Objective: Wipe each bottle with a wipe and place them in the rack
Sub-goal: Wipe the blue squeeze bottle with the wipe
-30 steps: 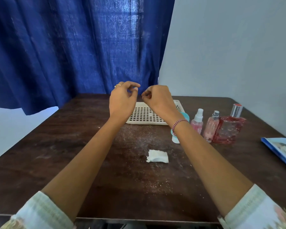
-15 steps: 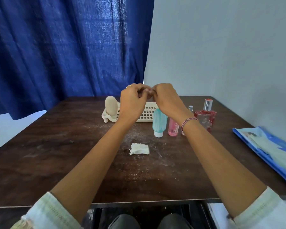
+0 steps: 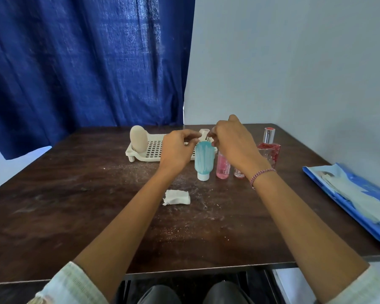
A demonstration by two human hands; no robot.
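Observation:
A folded white wipe (image 3: 177,197) lies on the dark wooden table (image 3: 75,205), nearer to me than the bottles. A teal bottle (image 3: 203,160) stands on its white cap. To its right stand a pink bottle (image 3: 223,167), a small bottle (image 3: 239,173) mostly hidden by my right wrist, and a red perfume bottle (image 3: 269,150). The white perforated rack (image 3: 149,150) sits behind them with a beige bottle (image 3: 138,139) upright at its left end. My left hand (image 3: 178,150) and right hand (image 3: 235,143) hover above the teal bottle, fingers curled, fingertips close together, nothing visible in them.
A blue packet with pale sheets (image 3: 355,198) lies at the table's right edge. A blue curtain (image 3: 86,62) hangs behind the table on the left, and a pale wall stands to the right. White specks dust the tabletop around the wipe.
My hands came together and sank to just above the teal bottle. The view shifted, bringing the beige bottle in the rack and more of the blue packet into sight.

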